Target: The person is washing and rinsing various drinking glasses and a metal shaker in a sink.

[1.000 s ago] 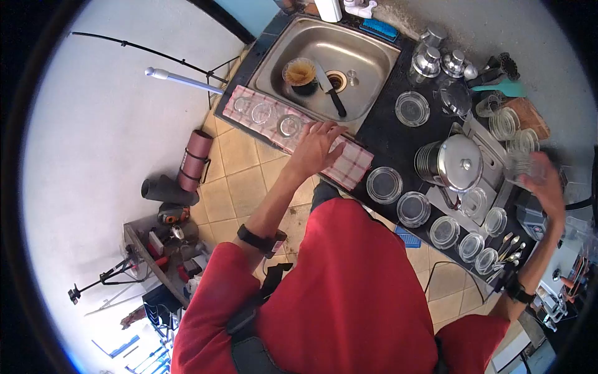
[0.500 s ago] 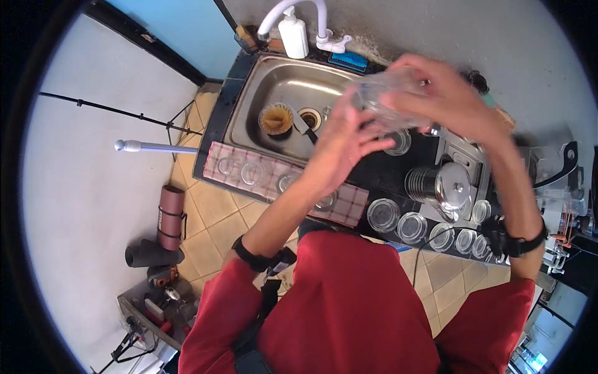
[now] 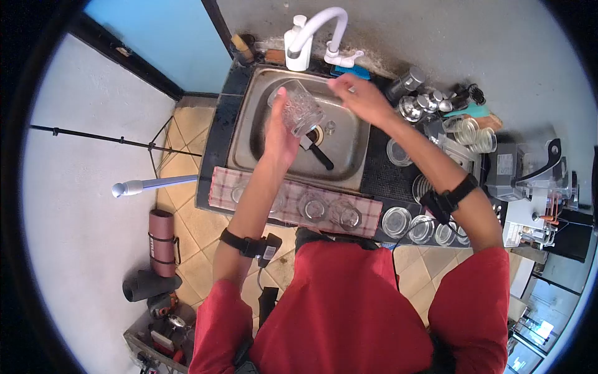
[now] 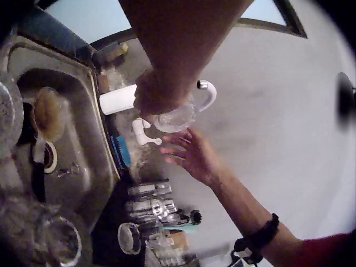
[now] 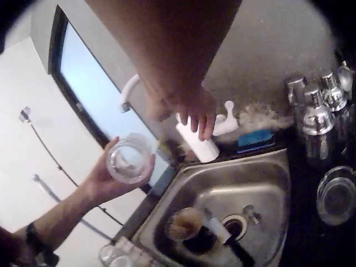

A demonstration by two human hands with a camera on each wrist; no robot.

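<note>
Over the sink (image 3: 249,124), my left hand (image 3: 281,138) grips a clear glass (image 3: 303,111), which is tilted. The right wrist view shows the same glass (image 5: 129,160) in the left hand (image 5: 103,181), its round rim facing that camera. My right hand (image 3: 362,98) is apart from the glass, near the white faucet (image 3: 336,43) and its tap handle (image 3: 344,58). In the left wrist view the fingers of the right hand (image 4: 192,157) are spread and hold nothing. Inside the sink lie a black-handled knife (image 3: 321,158) and a brown filter in a clear holder (image 5: 186,223).
Several glasses stand on a checked cloth (image 3: 221,187) along the sink's front edge. A white bottle (image 3: 298,53) and a blue brush (image 3: 351,71) are behind the sink. To the right are metal shakers (image 3: 408,84), glass jars (image 3: 397,222) and a black machine (image 3: 506,168).
The right hand brought the glass from the far right to the left hand, then let go and moved toward the faucet. The left hand rose from the cloth and now holds the glass over the sink.
</note>
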